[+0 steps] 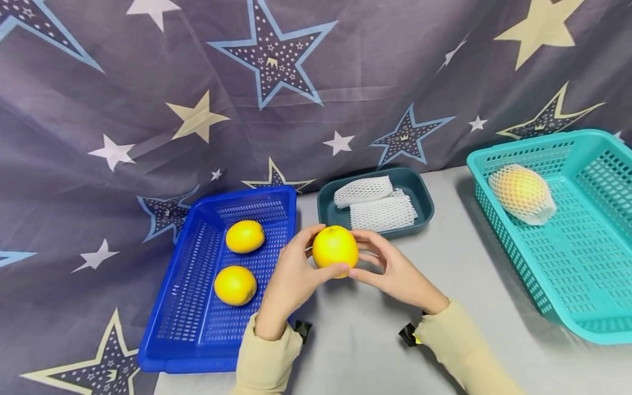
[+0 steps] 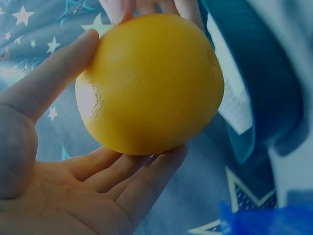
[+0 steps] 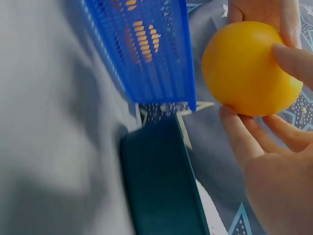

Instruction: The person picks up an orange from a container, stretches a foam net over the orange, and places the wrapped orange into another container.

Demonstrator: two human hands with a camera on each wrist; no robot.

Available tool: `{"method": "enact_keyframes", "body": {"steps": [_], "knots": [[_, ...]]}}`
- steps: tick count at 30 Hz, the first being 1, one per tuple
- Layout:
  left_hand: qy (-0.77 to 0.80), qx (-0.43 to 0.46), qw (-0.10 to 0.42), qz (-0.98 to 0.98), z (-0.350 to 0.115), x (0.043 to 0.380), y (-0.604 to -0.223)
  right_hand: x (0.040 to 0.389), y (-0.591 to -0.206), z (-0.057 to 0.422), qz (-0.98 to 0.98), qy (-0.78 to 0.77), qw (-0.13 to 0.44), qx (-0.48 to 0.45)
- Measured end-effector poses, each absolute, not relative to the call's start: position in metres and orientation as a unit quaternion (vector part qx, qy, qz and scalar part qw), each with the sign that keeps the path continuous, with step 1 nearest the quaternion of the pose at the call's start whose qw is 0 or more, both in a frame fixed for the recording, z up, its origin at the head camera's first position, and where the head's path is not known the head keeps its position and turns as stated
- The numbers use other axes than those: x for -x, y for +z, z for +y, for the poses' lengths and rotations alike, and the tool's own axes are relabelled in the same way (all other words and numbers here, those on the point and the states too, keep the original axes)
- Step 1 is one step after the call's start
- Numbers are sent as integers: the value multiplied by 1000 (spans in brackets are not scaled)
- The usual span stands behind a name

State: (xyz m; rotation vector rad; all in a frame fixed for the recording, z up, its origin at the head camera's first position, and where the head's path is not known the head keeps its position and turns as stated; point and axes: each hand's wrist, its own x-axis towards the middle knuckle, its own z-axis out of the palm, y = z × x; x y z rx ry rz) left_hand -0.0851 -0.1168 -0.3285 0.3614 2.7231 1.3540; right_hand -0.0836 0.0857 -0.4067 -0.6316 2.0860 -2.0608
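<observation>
Round yellow fruit, smooth glossy skin, whole and unwrapped, held between the fingertips of both hands

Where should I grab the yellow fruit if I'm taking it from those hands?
I'd come from above and cup the bare upper part of the yellow fruit. The left hand and right hand hold its two sides, while the top shows uncovered. It looks round, with no handle to pinch, so a wide grip would probably be steadiest.
</observation>
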Motion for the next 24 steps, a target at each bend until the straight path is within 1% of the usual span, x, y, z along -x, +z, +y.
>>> {"method": "enact_keyframes", "body": {"steps": [9, 15, 24], "knots": [[467, -125, 43, 874, -95, 82, -350, 83, -419, 112, 711, -661, 56, 232], [481, -133, 50, 865, -83, 81, -365, 78, -428, 125, 719, -656, 64, 221], [536, -129, 44, 833, -64, 83, -397, 78, -436, 143, 745, -631, 64, 208]]}}
